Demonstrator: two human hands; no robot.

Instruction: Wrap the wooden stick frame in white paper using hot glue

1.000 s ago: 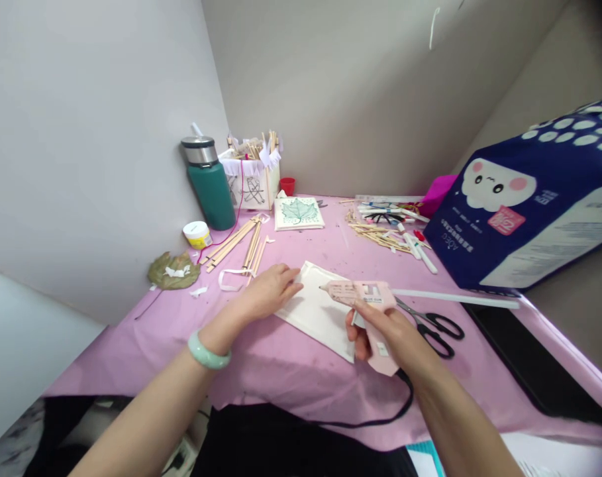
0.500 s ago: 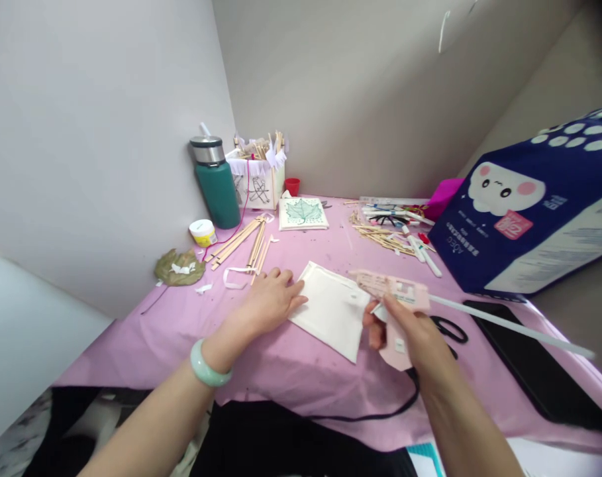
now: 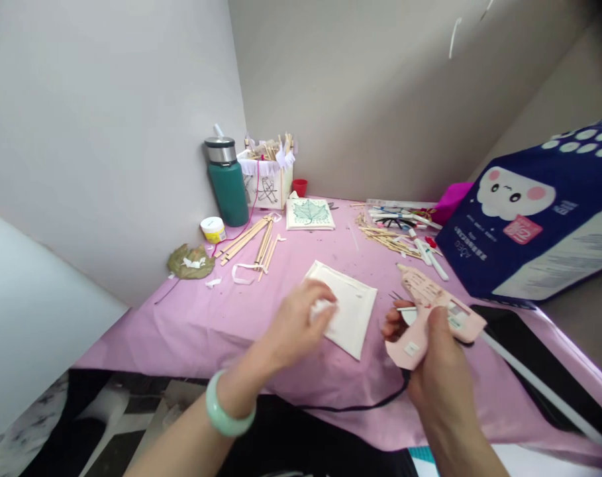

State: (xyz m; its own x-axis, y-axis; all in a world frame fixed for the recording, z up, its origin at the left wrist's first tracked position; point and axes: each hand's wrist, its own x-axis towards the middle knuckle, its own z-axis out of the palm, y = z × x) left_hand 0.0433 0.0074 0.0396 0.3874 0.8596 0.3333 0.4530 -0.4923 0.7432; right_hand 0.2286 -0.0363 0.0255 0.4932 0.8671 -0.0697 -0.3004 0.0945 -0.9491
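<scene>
My right hand grips a pale pink hot glue gun by its handle, the nozzle pointing up and to the left. A long white glue stick juts from its back end. A white canvas panel lies flat on the table, left of the gun and apart from it. Over the panel's left side is my left hand, smeared by motion, its fingers curled; whether it pinches anything does not show. A pale green bangle circles that wrist.
Behind are a green bottle, a decorated box of sticks and a leaf-print canvas. Wooden sticks and a dried leaf lie left. Markers, a dark blue package and a black tablet-like slab are right.
The glue gun has moved right, away from the canvas panel, and its nozzle has tilted upward. My left hand has left the panel's left edge and swung right over it.
</scene>
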